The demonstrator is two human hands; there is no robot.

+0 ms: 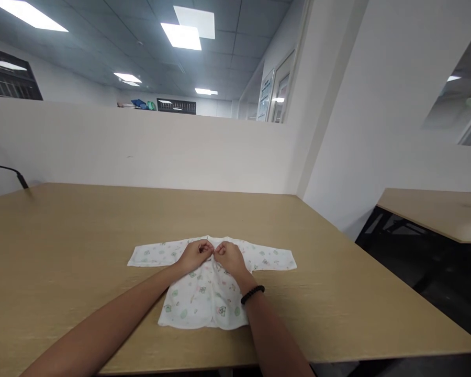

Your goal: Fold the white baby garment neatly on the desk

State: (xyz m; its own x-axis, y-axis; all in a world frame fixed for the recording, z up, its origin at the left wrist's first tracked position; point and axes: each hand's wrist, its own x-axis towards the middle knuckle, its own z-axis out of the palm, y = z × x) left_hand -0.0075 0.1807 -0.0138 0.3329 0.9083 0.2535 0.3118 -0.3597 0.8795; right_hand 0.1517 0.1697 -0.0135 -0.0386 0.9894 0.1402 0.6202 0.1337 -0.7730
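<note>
A small white baby shirt [192, 298] with a print of little animals and leaves lies spread on the table, its sleeves stretched out to both sides and its hem toward me. Near the neckline, my left hand [197, 255] pinches the front edge of the shirt with closed fingers. My right hand [228, 256], with a black band on its wrist, pinches the fabric just beside it. The two hands' fingertips nearly meet at the shirt's middle line, where a raised fold runs down the front. Whatever small part lies between the fingertips is hidden.
The wooden table [82, 225] reaches back to a low white partition [160, 152]. A black cable [21, 179] hangs at the far left. Beyond a gap on the right stands another table [435, 209] with black legs.
</note>
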